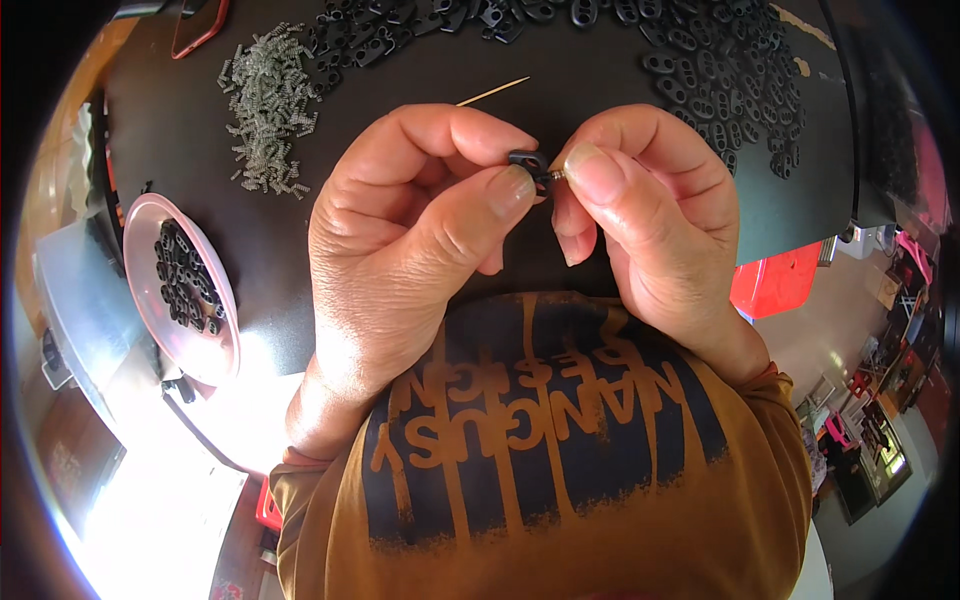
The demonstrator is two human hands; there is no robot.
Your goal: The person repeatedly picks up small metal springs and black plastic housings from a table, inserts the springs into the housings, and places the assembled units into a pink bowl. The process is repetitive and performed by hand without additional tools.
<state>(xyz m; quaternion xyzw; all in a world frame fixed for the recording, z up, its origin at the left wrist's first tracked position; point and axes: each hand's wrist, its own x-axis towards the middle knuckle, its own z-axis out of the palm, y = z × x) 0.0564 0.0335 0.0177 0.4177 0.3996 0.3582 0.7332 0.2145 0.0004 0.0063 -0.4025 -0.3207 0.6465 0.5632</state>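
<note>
Near the middle of the view, my left hand [395, 225] pinches a small black plastic cord lock piece [526, 159] between thumb and forefinger. My right hand [665, 205] is closed too, its thumb and forefinger pinching a tiny metal spring [557, 174]. The spring's free end meets the right side of the black piece; how far it goes in, I cannot tell. Both hands are raised over the dark table [400, 85], close to my body.
A heap of small springs [268, 105] lies at the far left. Black plastic pieces [715, 75] spread along the back and far right. Beyond my hands lies a toothpick [494, 91]. A pink bowl [231, 335] with black pieces stands left; a red container [775, 282] sits right.
</note>
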